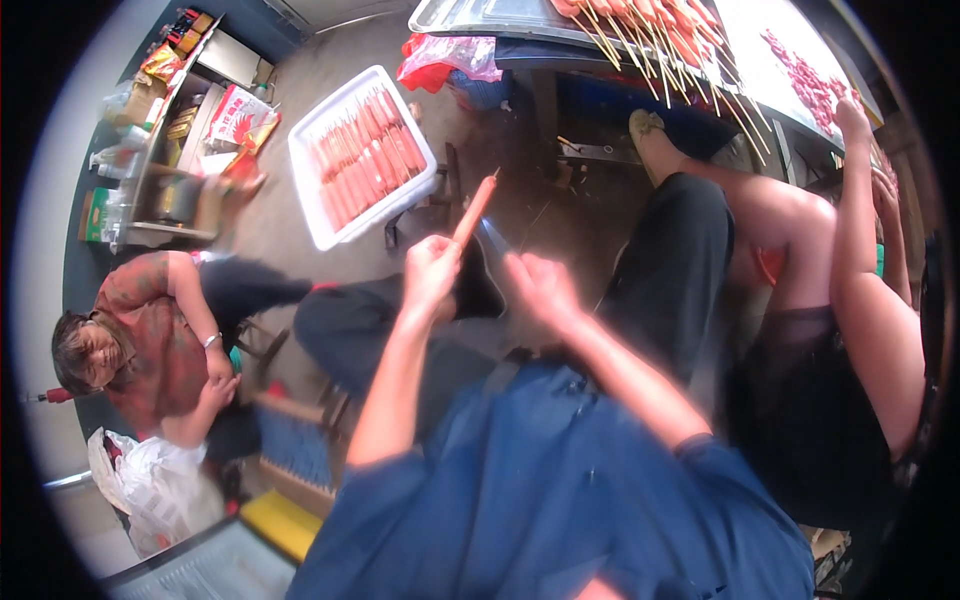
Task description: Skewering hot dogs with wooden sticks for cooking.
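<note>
My left hand (431, 274) grips the lower end of a skewered pink sausage (475, 208), which slants upward, with a thin tip showing at its top. In my right hand (547, 289) is a knife (495, 236), its narrow blade pointing up and to the left, close beside the sausage. Whether the blade touches the sausage I cannot tell. Beyond my hands, a white plastic tray (306, 196) holds rows of skewered sausages (367, 161), several of which show scored surfaces.
A metal tray (491, 28) of sausages on long sticks (667, 37) stands on a table at the top. Small reddish pieces (802, 79) lie on a white surface at right. One person (150, 330) sits at left, another (862, 225) at right. Shelves (176, 150) line the left wall.
</note>
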Tool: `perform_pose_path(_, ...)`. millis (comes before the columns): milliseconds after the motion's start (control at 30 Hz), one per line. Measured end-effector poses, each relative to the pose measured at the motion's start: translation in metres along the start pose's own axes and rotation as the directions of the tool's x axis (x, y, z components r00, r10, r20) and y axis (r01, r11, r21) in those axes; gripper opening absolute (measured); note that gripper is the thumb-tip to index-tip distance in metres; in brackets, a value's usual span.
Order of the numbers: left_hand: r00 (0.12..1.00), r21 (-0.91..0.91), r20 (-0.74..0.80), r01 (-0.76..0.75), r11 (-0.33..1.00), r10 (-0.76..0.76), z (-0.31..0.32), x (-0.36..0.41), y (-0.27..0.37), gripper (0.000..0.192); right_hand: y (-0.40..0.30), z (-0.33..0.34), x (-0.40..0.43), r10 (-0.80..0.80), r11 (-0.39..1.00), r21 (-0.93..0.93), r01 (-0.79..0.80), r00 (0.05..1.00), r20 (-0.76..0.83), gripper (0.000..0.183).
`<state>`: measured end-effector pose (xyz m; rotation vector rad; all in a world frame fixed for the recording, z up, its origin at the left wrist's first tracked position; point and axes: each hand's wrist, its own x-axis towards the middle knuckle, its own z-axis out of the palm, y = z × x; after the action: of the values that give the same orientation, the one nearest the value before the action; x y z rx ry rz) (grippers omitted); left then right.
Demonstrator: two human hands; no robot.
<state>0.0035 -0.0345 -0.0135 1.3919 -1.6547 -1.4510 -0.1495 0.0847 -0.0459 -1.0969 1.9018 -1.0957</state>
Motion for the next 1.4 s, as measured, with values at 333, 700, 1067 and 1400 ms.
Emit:
perform_pose_path(333, 0.975, -0.027, 0.191, 0.125, 0.992, -0.117, 0.026, -0.018, -0.012, 0.011, 0.002, -0.008, 0.0, -0.051, 0.987, -0.152, 0.05, 0.999, -0.002, 0.051)
perform_pose_path(700, 0.981, 0.46, 0.02, -0.178, 0.87, 0.19, 0.035, -0.021, -0.002, 0.014, -0.001, -0.017, 0.004, -0.048, 0.97, -0.239, 0.044, 0.999, -0.009, 0.051)
perform_pose_path(1067, 0.944, 0.498, 0.003, -0.287, 0.818, 0.329, 0.033, -0.029, -0.005, 0.01, -0.001, -0.016, 0.008, 0.012, 0.983, -0.182, 0.012, 0.992, 0.128, 0.054)
perform_pose_path(1400, 0.924, 0.5, 0.027, -0.344, 0.795, 0.382, 0.025, -0.029, -0.004, 0.009, 0.002, -0.021, 0.017, 0.08, 0.973, -0.22, -0.069, 0.996, 0.042, 0.053)
